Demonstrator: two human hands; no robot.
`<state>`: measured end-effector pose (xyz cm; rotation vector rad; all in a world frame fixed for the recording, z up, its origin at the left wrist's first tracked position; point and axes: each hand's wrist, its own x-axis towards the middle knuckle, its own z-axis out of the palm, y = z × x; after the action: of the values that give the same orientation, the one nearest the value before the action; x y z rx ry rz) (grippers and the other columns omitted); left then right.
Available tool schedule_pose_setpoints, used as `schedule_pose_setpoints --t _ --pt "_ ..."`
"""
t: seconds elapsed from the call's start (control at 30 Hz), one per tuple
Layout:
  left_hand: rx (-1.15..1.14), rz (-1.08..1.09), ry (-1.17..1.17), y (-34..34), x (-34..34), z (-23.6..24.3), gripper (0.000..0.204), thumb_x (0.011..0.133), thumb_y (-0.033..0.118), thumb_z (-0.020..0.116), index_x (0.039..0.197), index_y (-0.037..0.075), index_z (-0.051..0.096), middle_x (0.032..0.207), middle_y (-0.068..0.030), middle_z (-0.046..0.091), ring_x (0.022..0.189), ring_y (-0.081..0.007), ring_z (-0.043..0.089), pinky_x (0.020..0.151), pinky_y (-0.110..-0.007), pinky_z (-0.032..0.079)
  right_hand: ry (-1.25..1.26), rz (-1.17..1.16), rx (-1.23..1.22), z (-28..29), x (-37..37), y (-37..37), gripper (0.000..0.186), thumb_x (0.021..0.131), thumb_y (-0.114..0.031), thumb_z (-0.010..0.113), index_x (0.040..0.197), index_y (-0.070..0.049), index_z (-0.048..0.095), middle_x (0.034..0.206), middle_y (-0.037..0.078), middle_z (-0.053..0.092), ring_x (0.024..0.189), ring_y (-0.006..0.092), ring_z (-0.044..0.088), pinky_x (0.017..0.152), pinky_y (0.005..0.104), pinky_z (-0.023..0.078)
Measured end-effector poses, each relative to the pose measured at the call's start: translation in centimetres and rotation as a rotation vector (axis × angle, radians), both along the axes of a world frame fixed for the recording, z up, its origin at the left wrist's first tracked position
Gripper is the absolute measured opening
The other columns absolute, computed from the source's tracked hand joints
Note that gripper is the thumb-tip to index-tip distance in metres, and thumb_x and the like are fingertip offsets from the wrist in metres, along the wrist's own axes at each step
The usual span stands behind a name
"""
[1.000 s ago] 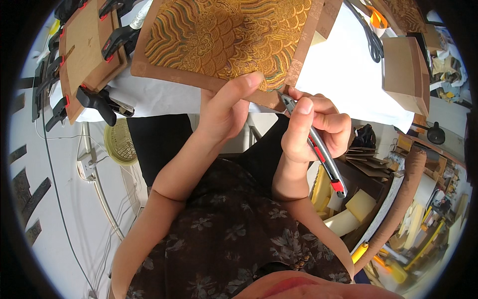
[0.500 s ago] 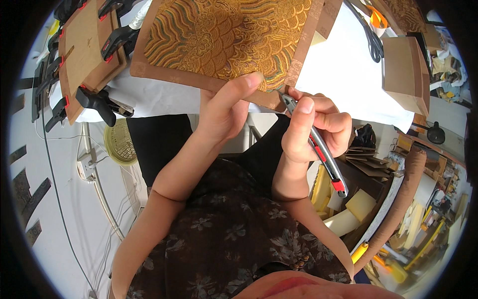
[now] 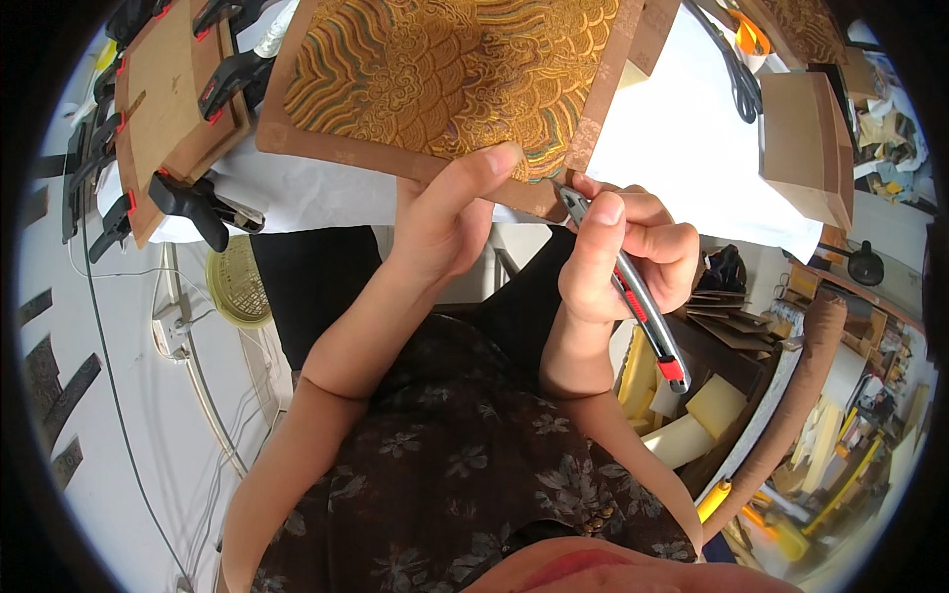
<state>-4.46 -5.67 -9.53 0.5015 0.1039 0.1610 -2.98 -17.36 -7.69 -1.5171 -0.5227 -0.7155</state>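
Note:
A flat panel [image 3: 435, 79] covered in gold wave-and-scale brocade with a brown patterned border is tilted up over the table's near edge. My left hand [image 3: 455, 203] grips its lower border, thumb pressed on top and fingers underneath. In my right hand [image 3: 633, 247] is a silver utility knife [image 3: 641, 301] with red parts, held like a pen. Its tip touches the border near the panel's lower right corner. Part of my right fingers rests behind that corner; the blade's very end is hard to make out.
Brown boards [image 3: 178, 99] held by several black clamps [image 3: 193, 208] stand at the left. A brown box [image 3: 806, 148] sits on the white table covering [image 3: 682, 148] at right, with a black cable [image 3: 736, 69] beyond. Below are a yellow-green basket [image 3: 237, 282] and foam offcuts [image 3: 692, 425].
Almost nothing differs. The panel's left side has shifted very slightly left; both hands and the knife stay practically in place.

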Motion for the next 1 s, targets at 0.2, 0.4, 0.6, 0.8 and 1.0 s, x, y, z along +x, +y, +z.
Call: schedule_pose_setpoints --t 0.2,0.4,0.6,0.8,1.0 --pt "-0.008 -0.029 0.004 0.13 0.04 -0.36 0.047 0.079 0.0 0.06 0.125 0.001 0.048 0.119 -0.0064 0.056 0.112 -0.0189 0.052 0.099 -0.038 0.04 -0.004 0.01 -0.007 0.22 -0.07 0.09 0.032 0.08 0.003 0.068 0.07 -0.004 0.039 0.059 0.013 0.061 0.057 0.0194 0.066 0.061 0.0338 0.059" --pt "0.0 -0.028 0.001 0.15 0.04 -0.2 0.047 0.079 0.001 0.061 0.124 0.0 0.048 0.118 -0.007 0.056 0.111 -0.019 0.053 0.099 -0.038 0.04 0.037 0.0 -0.074 0.23 -0.46 0.08 0.031 0.085 -0.005 0.066 0.074 -0.006 0.036 0.059 0.011 0.056 0.051 0.0091 0.052 0.065 0.0383 0.059" --pt "0.004 -0.034 -0.004 0.2 0.03 -0.2 0.047 0.079 0.002 0.061 0.124 0.001 0.048 0.118 -0.0068 0.056 0.111 -0.0189 0.053 0.099 -0.038 0.04 -0.006 0.029 -0.013 0.07 -0.09 0.03 0.032 0.08 0.002 0.069 0.07 -0.004 0.039 0.059 0.013 0.061 0.058 0.0199 0.066 0.06 0.0335 0.059" --pt "0.0 -0.033 -0.001 0.19 0.04 -0.31 0.046 0.079 0.001 0.061 0.124 0.001 0.049 0.118 -0.006 0.056 0.112 -0.0184 0.052 0.099 -0.038 0.04 0.0 0.019 0.004 0.18 -0.09 0.16 0.032 0.08 0.004 0.068 0.069 -0.004 0.039 0.059 0.013 0.061 0.058 0.02 0.067 0.06 0.0331 0.058" --pt "0.004 -0.016 0.004 0.14 -0.02 -0.11 0.046 0.079 0.001 0.061 0.123 0.001 0.049 0.117 -0.0056 0.057 0.112 -0.0179 0.052 0.099 -0.038 0.039 -0.005 0.014 0.018 0.18 -0.01 0.17 0.032 0.08 0.003 0.068 0.069 -0.005 0.039 0.059 0.012 0.061 0.056 0.0191 0.066 0.059 0.0334 0.059"
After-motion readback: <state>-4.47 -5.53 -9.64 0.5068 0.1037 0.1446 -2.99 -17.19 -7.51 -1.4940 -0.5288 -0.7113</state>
